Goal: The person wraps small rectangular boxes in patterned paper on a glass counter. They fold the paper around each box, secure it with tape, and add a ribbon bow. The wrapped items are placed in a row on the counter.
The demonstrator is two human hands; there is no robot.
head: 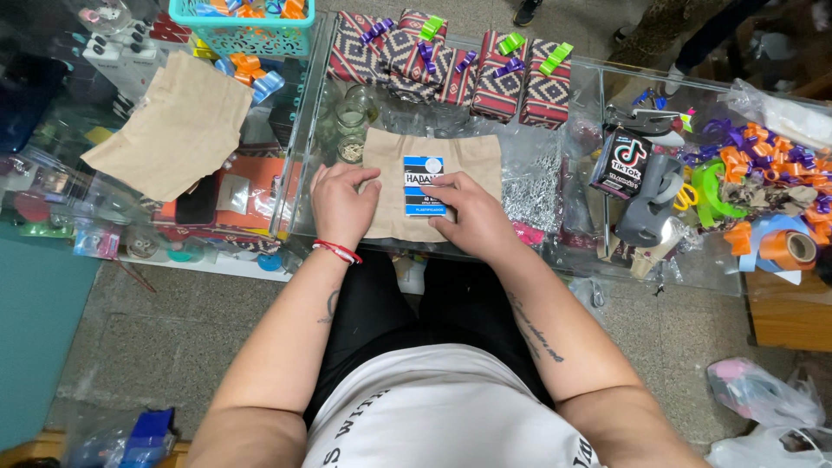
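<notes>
A sheet of brown paper (472, 158) lies flat on the glass counter (555, 186) in front of me. A small blue, white and black card box (422, 185) rests on its middle. My left hand (342, 204), with a red string band at the wrist, presses on the paper's left part, fingertips near the box's left edge. My right hand (468, 215) lies on the paper's lower right, its fingers touching the box's right side and lower end.
Several gift boxes wrapped in red patterned paper with bows (451, 61) line the counter's far edge. A second brown paper sheet (178, 126) lies left, below a teal basket (243, 26). Ribbon rolls and bows (763, 191), a black box (622, 163) and glass jars (354, 130) crowd the counter.
</notes>
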